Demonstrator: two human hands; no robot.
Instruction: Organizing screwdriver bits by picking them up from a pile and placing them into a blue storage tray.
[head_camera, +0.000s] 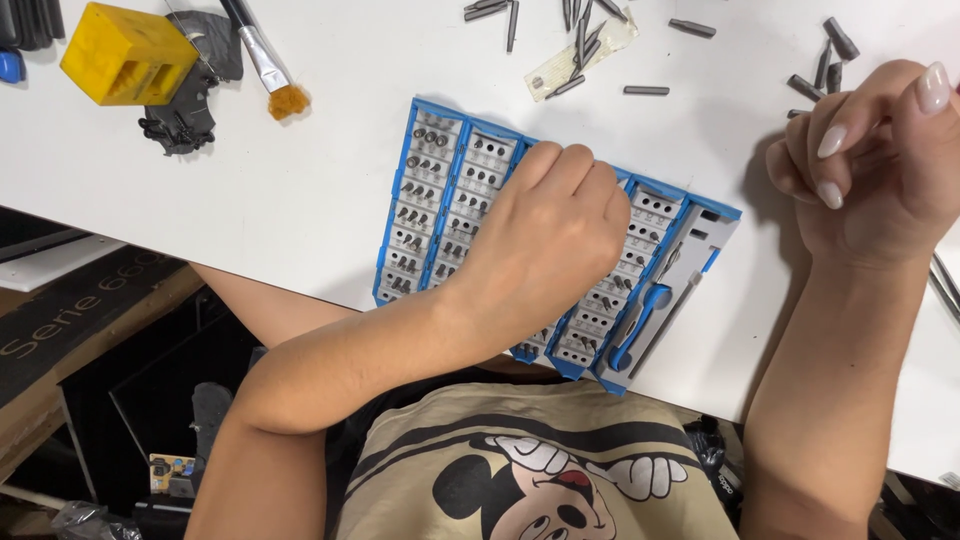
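We count one blue bit case (430, 115), one yellow block (125, 52) and one brush (262, 58). Loose bits (646, 90) number over a dozen; we cannot count them exactly.

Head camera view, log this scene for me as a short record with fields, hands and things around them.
left hand: fisted, resting on the middle of the bit case
right hand: raised above the table, fingers curled; contents cannot be told
bit case: blue and grey, open, rows of bits, at the table's near edge
loose bits: scattered at the far side of the white table
yellow block: far left
brush: beside the block
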